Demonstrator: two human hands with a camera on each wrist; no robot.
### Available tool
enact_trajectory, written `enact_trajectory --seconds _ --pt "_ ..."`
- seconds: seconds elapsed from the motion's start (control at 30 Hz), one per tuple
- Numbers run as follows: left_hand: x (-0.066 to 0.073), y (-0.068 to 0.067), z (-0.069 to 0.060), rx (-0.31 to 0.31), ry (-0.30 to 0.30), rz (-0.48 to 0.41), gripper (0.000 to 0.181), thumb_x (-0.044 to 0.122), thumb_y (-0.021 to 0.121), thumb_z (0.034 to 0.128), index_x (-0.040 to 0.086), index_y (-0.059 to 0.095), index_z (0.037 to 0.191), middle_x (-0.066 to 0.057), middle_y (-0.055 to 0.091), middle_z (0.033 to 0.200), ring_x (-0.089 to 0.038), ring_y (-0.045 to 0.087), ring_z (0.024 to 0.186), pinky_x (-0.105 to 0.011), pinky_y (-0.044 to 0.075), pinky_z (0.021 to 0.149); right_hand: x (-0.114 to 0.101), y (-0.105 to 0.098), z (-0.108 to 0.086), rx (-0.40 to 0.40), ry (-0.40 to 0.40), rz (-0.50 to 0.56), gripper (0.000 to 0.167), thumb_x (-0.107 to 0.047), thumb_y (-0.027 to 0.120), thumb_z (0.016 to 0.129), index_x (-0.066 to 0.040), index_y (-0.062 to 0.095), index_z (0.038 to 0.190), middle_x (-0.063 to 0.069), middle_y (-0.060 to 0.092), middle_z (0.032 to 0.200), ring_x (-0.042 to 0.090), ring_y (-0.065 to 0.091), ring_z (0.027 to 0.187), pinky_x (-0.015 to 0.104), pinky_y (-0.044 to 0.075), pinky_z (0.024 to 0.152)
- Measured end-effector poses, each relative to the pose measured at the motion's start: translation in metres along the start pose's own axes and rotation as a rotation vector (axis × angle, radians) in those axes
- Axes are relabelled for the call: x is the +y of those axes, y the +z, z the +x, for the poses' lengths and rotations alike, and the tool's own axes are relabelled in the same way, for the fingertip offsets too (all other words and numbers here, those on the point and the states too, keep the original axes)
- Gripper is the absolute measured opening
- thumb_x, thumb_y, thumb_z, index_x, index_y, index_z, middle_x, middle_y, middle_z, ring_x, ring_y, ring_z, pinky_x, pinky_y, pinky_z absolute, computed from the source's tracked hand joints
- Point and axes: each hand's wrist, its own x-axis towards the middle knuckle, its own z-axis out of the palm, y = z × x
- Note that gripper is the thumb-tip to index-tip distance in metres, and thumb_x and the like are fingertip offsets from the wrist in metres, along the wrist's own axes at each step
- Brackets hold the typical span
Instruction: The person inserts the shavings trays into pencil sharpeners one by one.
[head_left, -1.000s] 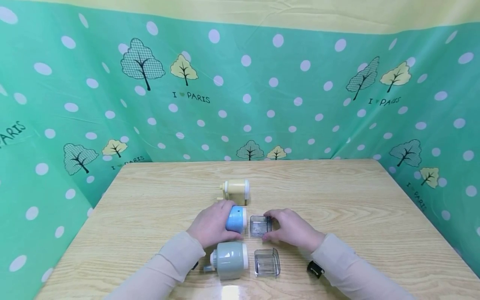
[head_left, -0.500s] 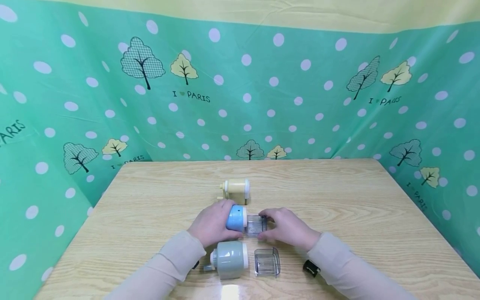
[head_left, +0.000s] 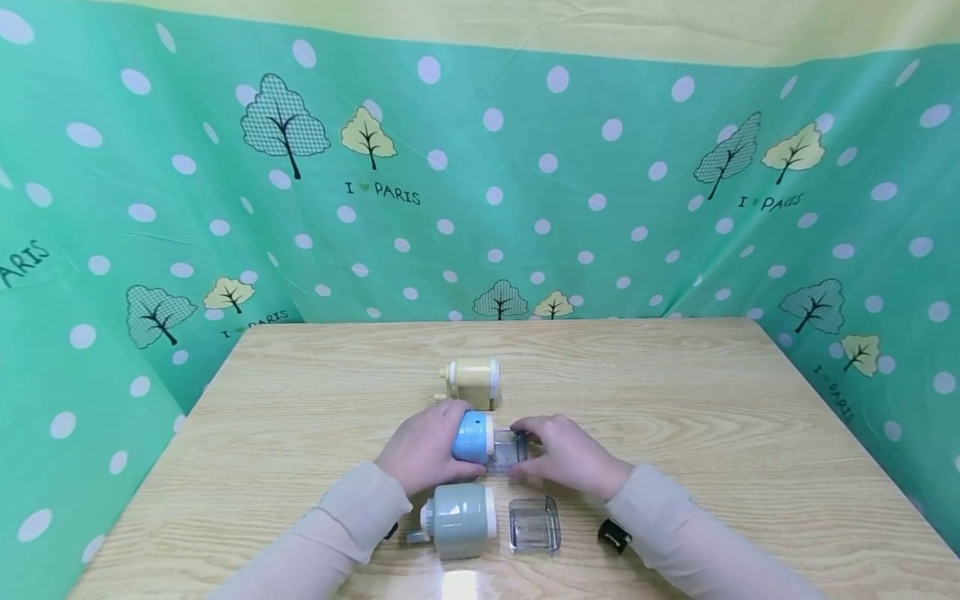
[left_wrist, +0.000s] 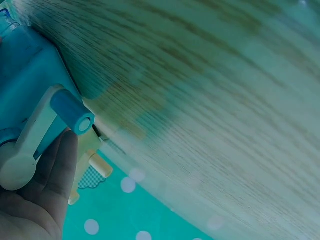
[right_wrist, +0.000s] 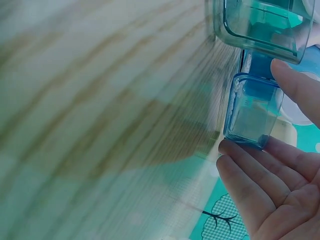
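My left hand grips a blue hand-crank pencil sharpener lying in the middle of the table. Its white crank arm with a blue knob shows in the left wrist view. With thumb and fingers on opposite sides, my right hand pinches a clear shavings drawer, partly inside the sharpener's right end. The right wrist view shows the thumb and fingers around that drawer. Closer to me lies a grey-green sharpener, with a second clear drawer apart on its right.
A cream-yellow crank sharpener stands just behind the blue one. The wooden table ends at a green polka-dot curtain at the back and sides. Black straps show by the wrists.
My right hand has moved left, pushing the drawer from beside the blue sharpener partly into its end. The left hand and the other sharpeners have stayed in place.
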Motion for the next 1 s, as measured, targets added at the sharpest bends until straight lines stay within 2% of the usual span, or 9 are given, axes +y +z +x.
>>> enact_trajectory --seconds 1.0 --pt "0.000 0.001 0.000 0.002 0.001 0.002 0.073 0.046 0.087 0.0699 0.008 0.055 0.124 -0.003 0.064 0.107 -0.015 0.060 0.089 -0.035 0.056 0.079 -0.002 0.008 0.012 -0.012 -0.086 0.029 0.066 -0.031 0.084 0.076 0.003 0.061 0.128 0.017 0.069 0.121 0.026 0.067 0.107 0.042 0.055 0.094"
